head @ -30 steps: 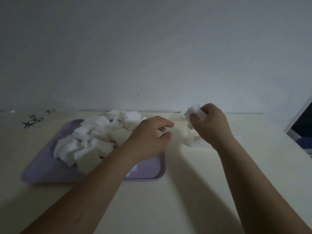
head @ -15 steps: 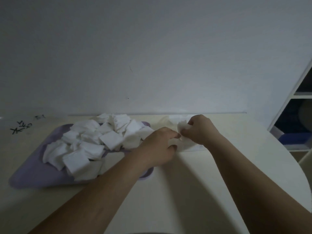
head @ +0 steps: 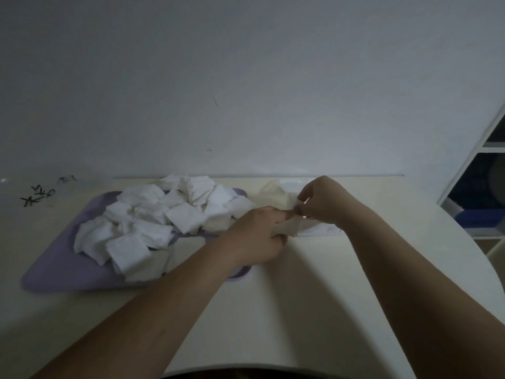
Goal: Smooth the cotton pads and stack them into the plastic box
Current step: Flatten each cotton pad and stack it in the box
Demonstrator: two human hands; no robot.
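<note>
From the head view, a lavender rectangular plastic tray (head: 54, 272) lies on the cream table (head: 273, 310), and everything else is placed from it. A loose heap of white square cotton pads (head: 153, 220) covers most of the tray's far and middle part, some flat, some tilted over one another, and a few hang past its far edge.

Over the tray's right-hand edge the left hand (head: 257, 236) has its fingers curled round one end of a single crumpled white cotton pad (head: 290, 227). Just right of the tray, the right hand (head: 325, 201) pinches the other end of that pad between thumb and fingertips. The two hands are close together, almost touching, with the pad stretched between them above the table.

Under the right hand, just right of the tray, lies a pale, partly see-through plastic box (head: 319, 231); its outline is too dim to tell what it contains.

Black scribbled marks (head: 38, 195) sit left of the tray. A white shelf unit (head: 481, 149) stands well to its right.
</note>
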